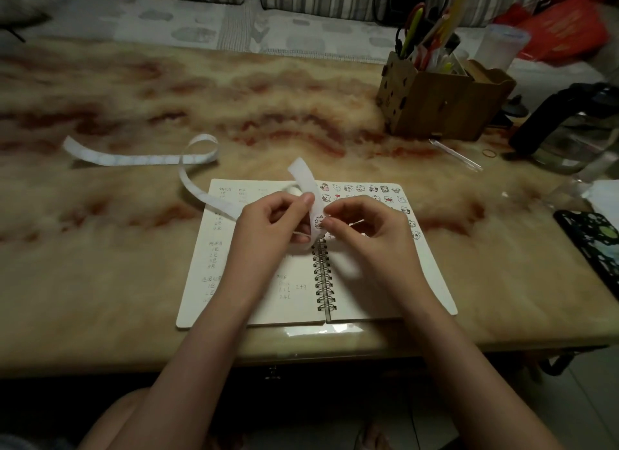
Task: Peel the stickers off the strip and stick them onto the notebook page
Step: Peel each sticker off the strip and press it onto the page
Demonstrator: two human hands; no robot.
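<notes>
Currently, both hands are raised just above the open spiral-bound notebook (254, 299), which lies flat on the marbled table (134, 248) near its front edge. The left hand (271, 225) is closed on the white sticker strip (303, 178), with the thumb pressing the strip against the fingers; the strip's free end stands up above the thumb, tilted away from the person. The right hand (365, 228) is closed in a pinch, thumb and forefinger meeting at a small cartoon sticker (320, 221) on the section of strip between the two hands; whether that sticker is partly lifted from the backing cannot be told. From the left hand, the used backing runs left across the upper corner of the left page, loops once on the table, and ends flat well to the left of the notebook. The left page carries handwritten notes. The right page (425, 282) carries rows of small cartoon stickers (371, 189) along its top and down its right edge, partly hidden by the right hand. The lower part of the right page is bare. A wooden pen holder (442, 104) stands at the far right of the table, well apart from the notebook, with a dark-handled glass kettle (569, 128) beside it.
</notes>
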